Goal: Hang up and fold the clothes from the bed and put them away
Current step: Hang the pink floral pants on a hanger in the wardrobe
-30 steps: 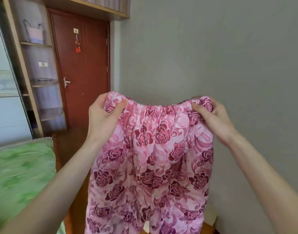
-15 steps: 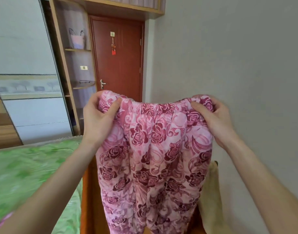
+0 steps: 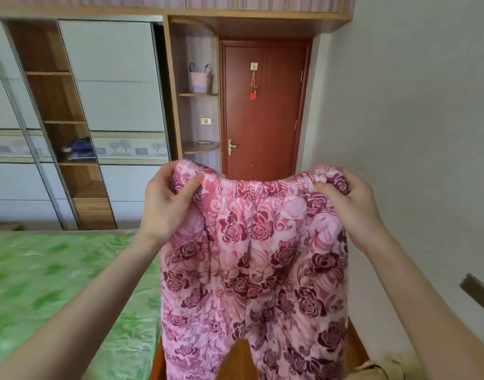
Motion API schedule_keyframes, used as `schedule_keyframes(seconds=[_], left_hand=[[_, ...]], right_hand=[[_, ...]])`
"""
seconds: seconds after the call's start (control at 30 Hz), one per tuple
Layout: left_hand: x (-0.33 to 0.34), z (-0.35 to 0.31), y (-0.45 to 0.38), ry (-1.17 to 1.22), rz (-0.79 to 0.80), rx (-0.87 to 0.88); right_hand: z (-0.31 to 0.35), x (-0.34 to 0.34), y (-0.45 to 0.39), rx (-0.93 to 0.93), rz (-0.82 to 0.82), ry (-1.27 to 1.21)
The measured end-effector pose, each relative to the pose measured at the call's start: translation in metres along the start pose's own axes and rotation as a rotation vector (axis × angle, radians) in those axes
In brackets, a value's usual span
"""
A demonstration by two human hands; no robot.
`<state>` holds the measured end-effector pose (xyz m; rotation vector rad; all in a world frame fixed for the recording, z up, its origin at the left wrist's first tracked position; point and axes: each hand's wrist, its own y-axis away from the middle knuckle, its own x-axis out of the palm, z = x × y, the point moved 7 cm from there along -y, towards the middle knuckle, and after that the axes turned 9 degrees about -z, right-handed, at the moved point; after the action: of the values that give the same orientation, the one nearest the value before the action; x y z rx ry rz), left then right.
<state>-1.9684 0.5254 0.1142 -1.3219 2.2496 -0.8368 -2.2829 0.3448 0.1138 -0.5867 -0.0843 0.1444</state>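
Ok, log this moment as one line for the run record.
phase: holding up for folding | item: pink floral trousers, hanging free | left hand: grips waistband | right hand: grips waistband | bed: on the left

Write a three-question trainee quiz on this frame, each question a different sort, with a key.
1. True or false: the pink floral trousers lie folded flat on the green bed.
2. Multiple choice: where does each hand take its grip on the trousers? A) at the leg hems B) at the two ends of the elastic waistband C) at the middle of one leg
3. Fill in: behind the trousers stands a shut red-brown ____ with a red charm hanging on it.

Key
1. False: the left hand and right hand hold them up in the air, legs hanging down beside the bed.
2. B
3. door
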Motion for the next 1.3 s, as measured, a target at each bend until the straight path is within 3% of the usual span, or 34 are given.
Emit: schedule_keyframes(seconds=[0.43,0.73,0.97,1.3], left_hand=[[0.042,0.106,-0.076,-0.110,-0.046,-0.023],[0.072,0.204,-0.182,-0.075,-0.031,0.040],[0.096,0.283,-0.268,0.003,-0.071,-0.008],[0.146,0.372,-0.362,-0.004,-0.124,-0.069]], right_hand=[[-0.110,0.101,-0.114,0.036,0.210,-0.081],[-0.163,0.192,-0.205,0.026,0.136,-0.032],[-0.203,0.255,-0.258,-0.088,0.041,0.045],[-0.276,0.329,-0.363,-0.107,0.012,0.098]])
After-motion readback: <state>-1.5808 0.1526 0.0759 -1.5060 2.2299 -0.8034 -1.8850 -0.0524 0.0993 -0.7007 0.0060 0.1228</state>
